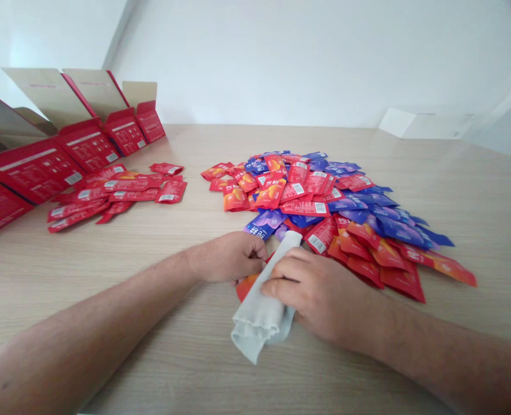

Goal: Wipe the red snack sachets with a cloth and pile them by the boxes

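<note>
My right hand is closed around a rolled pale grey cloth that lies across the wooden table. My left hand is closed on an orange-red sachet, which shows only as a corner under the cloth. Both hands sit at the near edge of a big pile of red, orange and blue sachets.
A smaller spread of red sachets lies to the left. Behind it stand several open red cartons with raised flaps. A white box sits at the far right by the wall.
</note>
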`<act>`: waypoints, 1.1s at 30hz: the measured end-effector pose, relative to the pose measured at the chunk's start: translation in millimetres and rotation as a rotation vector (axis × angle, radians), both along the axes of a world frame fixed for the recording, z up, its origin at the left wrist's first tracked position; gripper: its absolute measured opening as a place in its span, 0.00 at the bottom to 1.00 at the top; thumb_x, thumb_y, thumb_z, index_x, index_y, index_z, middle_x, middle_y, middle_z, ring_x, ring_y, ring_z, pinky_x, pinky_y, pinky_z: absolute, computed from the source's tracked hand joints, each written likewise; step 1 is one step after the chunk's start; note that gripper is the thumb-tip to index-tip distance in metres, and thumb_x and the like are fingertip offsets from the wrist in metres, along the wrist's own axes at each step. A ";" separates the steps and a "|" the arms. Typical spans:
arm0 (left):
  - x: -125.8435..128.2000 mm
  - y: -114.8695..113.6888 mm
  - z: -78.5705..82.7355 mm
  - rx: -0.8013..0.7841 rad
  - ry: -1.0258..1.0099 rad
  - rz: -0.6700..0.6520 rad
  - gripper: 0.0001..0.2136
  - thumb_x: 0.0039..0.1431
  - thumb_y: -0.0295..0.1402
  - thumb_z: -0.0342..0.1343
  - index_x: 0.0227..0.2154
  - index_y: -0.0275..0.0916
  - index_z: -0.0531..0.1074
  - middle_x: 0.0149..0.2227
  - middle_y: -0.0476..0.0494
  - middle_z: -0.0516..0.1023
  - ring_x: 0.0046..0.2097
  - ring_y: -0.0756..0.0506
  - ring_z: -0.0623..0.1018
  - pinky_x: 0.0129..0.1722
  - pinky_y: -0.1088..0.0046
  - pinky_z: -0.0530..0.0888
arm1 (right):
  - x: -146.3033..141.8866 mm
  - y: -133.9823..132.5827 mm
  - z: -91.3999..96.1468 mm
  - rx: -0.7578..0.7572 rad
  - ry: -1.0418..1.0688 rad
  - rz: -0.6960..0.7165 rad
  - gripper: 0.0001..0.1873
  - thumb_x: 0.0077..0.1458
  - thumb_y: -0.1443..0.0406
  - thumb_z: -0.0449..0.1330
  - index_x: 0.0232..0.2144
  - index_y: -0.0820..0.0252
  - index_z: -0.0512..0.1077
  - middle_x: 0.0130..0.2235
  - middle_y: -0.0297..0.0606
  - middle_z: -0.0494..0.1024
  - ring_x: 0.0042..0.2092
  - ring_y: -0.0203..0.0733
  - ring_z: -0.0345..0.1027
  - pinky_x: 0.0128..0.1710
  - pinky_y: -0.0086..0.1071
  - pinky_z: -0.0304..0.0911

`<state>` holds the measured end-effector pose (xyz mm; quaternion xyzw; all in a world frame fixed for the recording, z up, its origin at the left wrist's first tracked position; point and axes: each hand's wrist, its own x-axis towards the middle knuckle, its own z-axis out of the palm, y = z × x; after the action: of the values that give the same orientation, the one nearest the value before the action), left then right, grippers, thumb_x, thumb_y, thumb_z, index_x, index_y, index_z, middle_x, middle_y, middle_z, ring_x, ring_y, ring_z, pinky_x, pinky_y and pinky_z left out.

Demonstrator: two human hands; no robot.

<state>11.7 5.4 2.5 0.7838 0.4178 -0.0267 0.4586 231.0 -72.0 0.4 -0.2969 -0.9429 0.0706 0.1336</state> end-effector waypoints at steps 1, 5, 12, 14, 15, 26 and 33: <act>-0.1 0.1 -0.6 0.005 0.002 0.003 0.07 0.60 0.37 0.52 0.35 0.42 0.72 0.23 0.54 0.72 0.24 0.49 0.77 0.19 0.80 0.72 | 0.2 -0.1 0.2 0.000 0.000 0.005 0.11 0.67 0.69 0.59 0.49 0.58 0.77 0.45 0.41 0.77 0.49 0.49 0.66 0.50 0.43 0.67; -1.0 -0.6 -2.8 -0.014 -0.015 0.013 0.06 0.59 0.36 0.52 0.34 0.42 0.71 0.23 0.54 0.73 0.23 0.49 0.76 0.19 0.79 0.72 | 0.8 -0.4 0.2 0.021 -0.005 -0.095 0.12 0.65 0.70 0.60 0.49 0.59 0.77 0.45 0.42 0.77 0.48 0.50 0.67 0.50 0.46 0.67; -1.0 0.0 -1.5 0.015 -0.001 -0.001 0.07 0.59 0.37 0.52 0.35 0.42 0.72 0.24 0.54 0.73 0.25 0.48 0.78 0.19 0.79 0.73 | -1.5 -1.2 0.0 0.009 -0.006 -0.012 0.11 0.65 0.70 0.60 0.48 0.58 0.77 0.45 0.40 0.77 0.49 0.50 0.66 0.50 0.43 0.67; -1.2 -0.3 -1.7 0.008 -0.001 0.001 0.06 0.60 0.37 0.52 0.35 0.42 0.72 0.24 0.54 0.73 0.25 0.48 0.77 0.19 0.78 0.73 | -0.7 -0.2 -0.9 0.018 -0.005 -0.070 0.12 0.64 0.70 0.60 0.49 0.59 0.77 0.45 0.41 0.77 0.48 0.50 0.66 0.49 0.44 0.67; -1.3 -0.6 -1.9 0.004 -0.002 0.001 0.06 0.60 0.37 0.52 0.35 0.42 0.71 0.24 0.54 0.74 0.24 0.48 0.77 0.19 0.78 0.74 | -0.3 0.1 -1.3 0.022 -0.006 -0.097 0.13 0.64 0.71 0.60 0.49 0.59 0.77 0.45 0.41 0.77 0.48 0.50 0.67 0.49 0.45 0.67; -1.4 -1.6 -1.0 -0.012 -0.013 0.021 0.06 0.60 0.37 0.52 0.34 0.42 0.70 0.23 0.54 0.73 0.25 0.48 0.78 0.20 0.78 0.74 | -0.8 -0.3 -0.1 0.011 -0.015 -0.108 0.13 0.64 0.71 0.61 0.49 0.58 0.77 0.45 0.41 0.77 0.48 0.50 0.66 0.50 0.45 0.67; -1.8 -1.4 -0.4 0.011 -0.008 0.005 0.07 0.60 0.37 0.52 0.35 0.42 0.72 0.24 0.53 0.74 0.26 0.48 0.78 0.20 0.78 0.73 | -3.2 -3.6 2.7 -0.008 -0.023 0.000 0.11 0.67 0.69 0.58 0.49 0.57 0.77 0.44 0.41 0.77 0.49 0.50 0.66 0.50 0.43 0.67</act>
<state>9.9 4.0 2.1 0.7852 0.4182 -0.0200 0.4563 227.8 -75.6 3.1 -0.2981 -0.9441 0.0709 0.1217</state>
